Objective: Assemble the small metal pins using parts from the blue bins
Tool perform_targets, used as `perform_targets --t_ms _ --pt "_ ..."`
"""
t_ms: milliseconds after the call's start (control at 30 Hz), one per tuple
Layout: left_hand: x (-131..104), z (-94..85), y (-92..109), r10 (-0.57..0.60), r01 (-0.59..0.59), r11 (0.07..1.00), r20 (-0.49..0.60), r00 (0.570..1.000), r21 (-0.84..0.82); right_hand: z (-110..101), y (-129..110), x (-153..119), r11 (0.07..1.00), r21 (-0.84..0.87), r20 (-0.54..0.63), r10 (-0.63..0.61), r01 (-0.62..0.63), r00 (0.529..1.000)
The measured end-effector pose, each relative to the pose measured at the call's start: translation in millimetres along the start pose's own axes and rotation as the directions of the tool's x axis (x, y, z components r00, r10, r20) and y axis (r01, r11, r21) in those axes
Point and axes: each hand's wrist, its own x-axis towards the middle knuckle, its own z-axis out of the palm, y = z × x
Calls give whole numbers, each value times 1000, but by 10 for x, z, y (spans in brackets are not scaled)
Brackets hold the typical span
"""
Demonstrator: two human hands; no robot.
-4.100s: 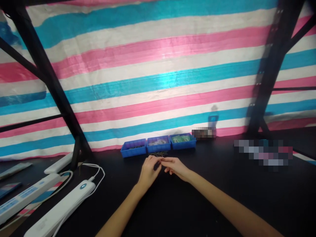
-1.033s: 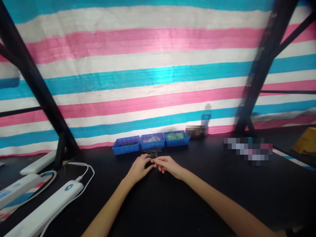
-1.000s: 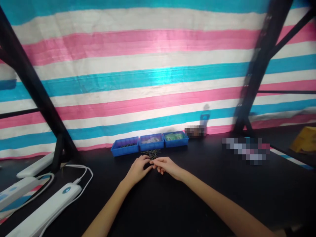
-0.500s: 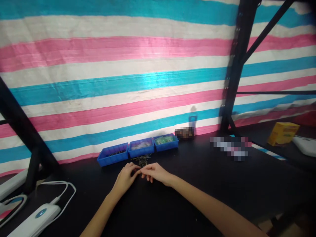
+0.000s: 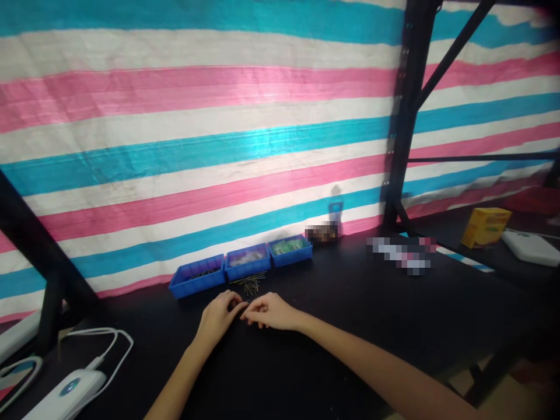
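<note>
Both hands at close finger work, low over the black table (image 5: 306, 361). Left hand (image 5: 216, 318) bent at the fingers, thumb and forefinger brought towards each other. Right hand (image 5: 273, 312) comes in from the other side, fingers curled, tips just beside the left's. Whether either grips anything: cannot tell, the tips are too small and dim. Neither is a fist.

Sticks (image 5: 251, 284), thin, in a loose crossed heap on the table, just beyond the fingertips and in front of the bins. My judgement: handling at this spot calls for a light pinch and steady wrists, as pieces so fine and tangled would drag their neighbours.

Count. Hands, two. Heaps, one; its sticks overlap too much to number. Blue bins, three, in a slanting row: left bin (image 5: 196, 284) with small dark pieces, middle bin (image 5: 248, 269) with pale, clear-looking stuff, right bin (image 5: 292, 256) with green. Contents not countable. Yellow box (image 5: 486, 227), one, upright at far right, a white device (image 5: 531, 248) beside it. Near left, one white slab (image 5: 65, 396) with a cable (image 5: 132, 343). Two patches pixelated, unreadable.
</note>
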Motion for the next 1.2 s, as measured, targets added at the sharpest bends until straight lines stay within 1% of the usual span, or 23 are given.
perform_targets --t_ms 67,167,267,400,533,633,867,1033,1200 --pt "-10 2 14 21 -21 1000 7 1000 -19 38 19 -6 986 -151 -51 -72 64 996" --pt "-18 2 43 51 -49 997 24 998 -62 76 19 -20 921 -370 -121 -178 122 977" --pt "-20 -6 76 65 -63 995 23 998 -83 82 -9 -50 857 -505 -164 -213 103 963" --pt "-15 -27 102 56 -53 995 40 998 -79 55 -33 -85 803 -596 -237 -194 15 952" --pt "-2 -34 94 20 -17 998 49 999 -55 10 -29 -88 764 -638 -314 -145 -96 938" --pt "5 -19 83 13 -9 998 50 999 -61 -20 -23 -84 742 -656 -343 -130 -138 930" --pt "2 13 61 53 -48 993 40 998 -107 -41 -16 -99 708 -699 -271 -127 -104 954" --pt "-7 11 66 85 -78 987 45 995 -139 -45 -30 -102 756 -651 -258 -137 -67 957" --pt "6 52 65 82 -75 977 28 996 -200 -67 -5 -74 810 -577 -300 -95 -101 949"
